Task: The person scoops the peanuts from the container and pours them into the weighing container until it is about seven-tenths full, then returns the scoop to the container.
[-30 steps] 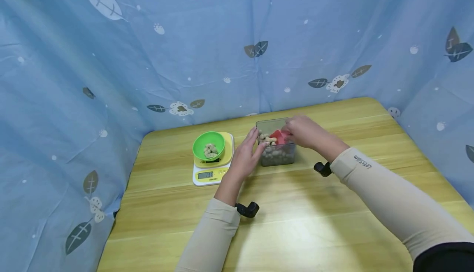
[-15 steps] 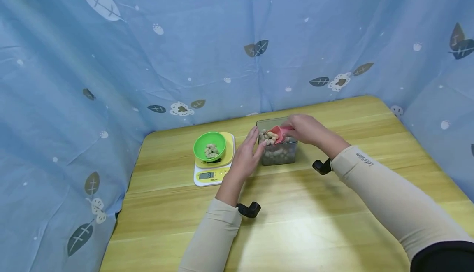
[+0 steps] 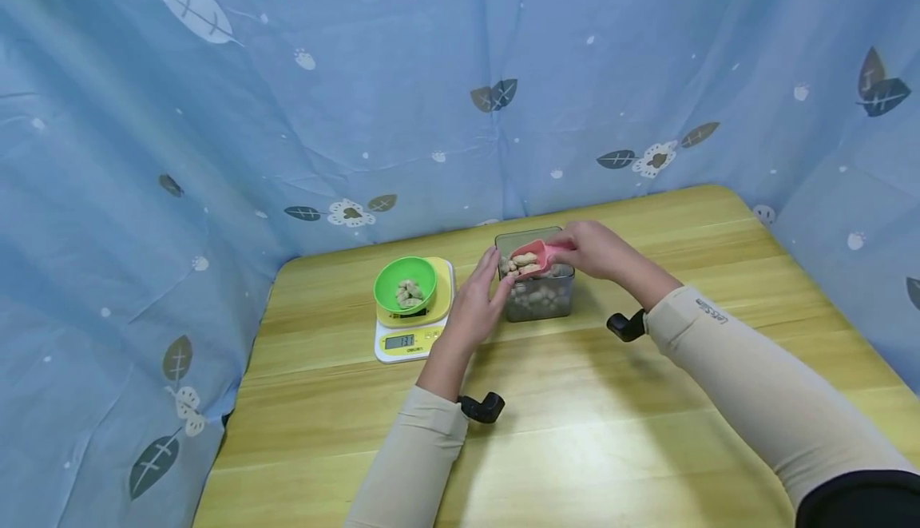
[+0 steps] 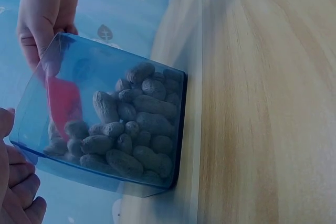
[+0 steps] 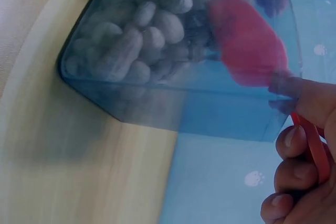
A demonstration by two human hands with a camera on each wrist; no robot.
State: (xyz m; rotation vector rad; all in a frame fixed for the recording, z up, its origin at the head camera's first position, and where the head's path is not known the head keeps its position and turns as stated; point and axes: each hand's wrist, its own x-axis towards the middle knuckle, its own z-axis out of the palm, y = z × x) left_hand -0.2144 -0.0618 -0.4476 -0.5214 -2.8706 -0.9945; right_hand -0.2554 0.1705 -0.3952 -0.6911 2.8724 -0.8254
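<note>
A translucent grey box [image 3: 539, 302] of unshelled peanuts [image 4: 152, 121] stands on the table. My left hand [image 3: 472, 304] rests against its left side, fingers extended along the wall and thumb by the front rim. My right hand [image 3: 595, 255] grips the handle of a red scoop [image 3: 541, 253], whose bowl is inside the box's top and holds several peanuts. Through the clear wall in the right wrist view, the scoop's bowl [image 5: 247, 43] looks tilted above the nuts. The right fingers [image 5: 294, 174] curl round the handle outside the rim.
Left of the box, a yellow and white kitchen scale [image 3: 436, 328] bears a green bowl [image 3: 386, 279] with several peanuts; its display appears to read 131 or 137. A blue patterned curtain [image 3: 431, 97] hangs behind the wooden table [image 3: 575, 432].
The scoop has come up out of the peanuts and levelled, its bowl shifting left and now carrying nuts. My left hand stays at the box.
</note>
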